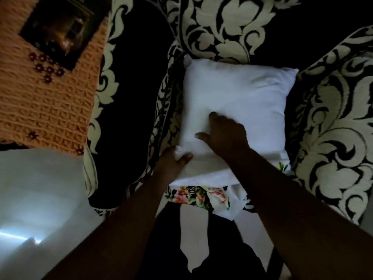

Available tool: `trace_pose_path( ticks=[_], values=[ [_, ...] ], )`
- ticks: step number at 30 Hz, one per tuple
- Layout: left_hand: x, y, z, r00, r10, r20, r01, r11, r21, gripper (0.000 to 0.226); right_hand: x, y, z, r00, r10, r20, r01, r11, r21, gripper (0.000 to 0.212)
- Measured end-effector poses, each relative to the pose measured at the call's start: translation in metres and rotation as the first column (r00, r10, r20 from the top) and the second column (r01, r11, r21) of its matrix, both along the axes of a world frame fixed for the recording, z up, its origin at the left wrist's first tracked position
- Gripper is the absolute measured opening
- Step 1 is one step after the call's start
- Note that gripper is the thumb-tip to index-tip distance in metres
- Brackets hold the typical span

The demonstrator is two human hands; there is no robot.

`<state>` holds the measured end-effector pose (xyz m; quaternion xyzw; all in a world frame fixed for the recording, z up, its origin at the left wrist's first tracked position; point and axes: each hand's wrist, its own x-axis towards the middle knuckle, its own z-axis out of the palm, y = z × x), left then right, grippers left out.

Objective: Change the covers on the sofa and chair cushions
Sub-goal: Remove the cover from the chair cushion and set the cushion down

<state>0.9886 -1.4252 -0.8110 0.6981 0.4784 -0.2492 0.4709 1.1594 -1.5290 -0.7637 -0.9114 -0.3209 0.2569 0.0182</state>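
Bare white cushion (238, 102) lying on patterned chair seat (331, 122); left hand (173, 160) pinching its near corner, right hand (226, 136) pressing flat, fingers relaxed; likely soft, light, squashy; corners offering best hold.

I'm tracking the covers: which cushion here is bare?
The white cushion under both hands, on the chair seat. It is plain white; the chair's other cushions carry a black-and-cream leaf pattern.

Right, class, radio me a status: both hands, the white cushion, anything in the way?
Left hand pinches cushion corner. Right hand flat on white cushion. Floral cover underneath, not on.
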Motion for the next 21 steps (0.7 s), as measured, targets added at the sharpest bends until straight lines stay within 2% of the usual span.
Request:
trace_pose_path(
  ticks=[2,4,6,7,8,10,12,13,14,15,17,20,21],
  values=[
    [-0.012,0.001,0.001,0.995,-0.1,-0.004,0.1,0.993,0.065,0.049,0.007,0.004,-0.016,0.994,0.091,0.063,-0.086,0.994,-0.069,0.066],
    [-0.027,-0.001,0.001,0.967,-0.238,-0.096,0.247,0.964,0.097,0.041,0.013,0.005,-0.023,0.987,0.104,0.125,-0.095,0.992,-0.08,0.064],
    [-0.048,-0.007,0.003,0.884,-0.403,-0.235,0.423,0.905,0.038,0.043,0.016,0.005,-0.023,0.983,0.094,0.16,-0.079,0.992,-0.099,0.061],
    [-0.059,-0.011,0.005,0.861,-0.432,-0.268,0.451,0.893,0.008,0.046,0.017,0.006,-0.022,0.987,0.063,0.148,-0.048,0.993,-0.104,0.06],
    [-0.069,-0.014,0.009,0.86,-0.429,-0.275,0.441,0.897,-0.019,0.047,0.016,0.005,-0.02,0.992,0.026,0.123,-0.014,0.995,-0.098,0.058],
    [-0.082,-0.017,0.025,0.916,-0.333,-0.224,0.326,0.943,-0.071,0.05,0.005,0.001,-0.013,0.997,-0.056,0.052,0.058,0.998,-0.038,0.055],
    [-0.086,-0.021,0.047,0.965,-0.237,-0.112,0.222,0.966,-0.131,0.056,-0.018,-0.01,0.001,0.992,-0.127,-0.017,0.128,0.987,0.099,0.05],
    [-0.089,-0.022,0.06,0.968,-0.243,-0.06,0.231,0.959,-0.163,0.06,-0.034,-0.018,0.012,0.989,-0.143,-0.037,0.148,0.969,0.2,0.05],
    [-0.092,-0.023,0.076,0.964,-0.263,-0.035,0.252,0.948,-0.195,0.061,-0.052,-0.028,0.023,0.988,-0.143,-0.056,0.153,0.947,0.282,0.052],
    [-0.093,-0.025,0.093,0.964,-0.265,-0.025,0.254,0.944,-0.21,0.053,-0.069,-0.039,0.034,0.989,-0.126,-0.073,0.144,0.931,0.336,0.056],
    [-0.097,-0.028,0.124,0.959,-0.281,-0.016,0.272,0.939,-0.21,0.027,-0.099,-0.06,0.054,0.991,-0.065,-0.121,0.104,0.93,0.353,0.063],
    [-0.108,-0.037,0.164,0.963,-0.262,0.065,0.27,0.944,-0.191,0.049,-0.136,-0.095,0.093,0.982,-0.022,-0.189,0.094,0.921,0.379,0.06],
    [-0.109,-0.038,0.181,0.965,-0.248,0.079,0.259,0.95,-0.177,0.044,-0.145,-0.106,0.108,0.977,-0.005,-0.214,0.095,0.906,0.414,0.056]
  ],
)
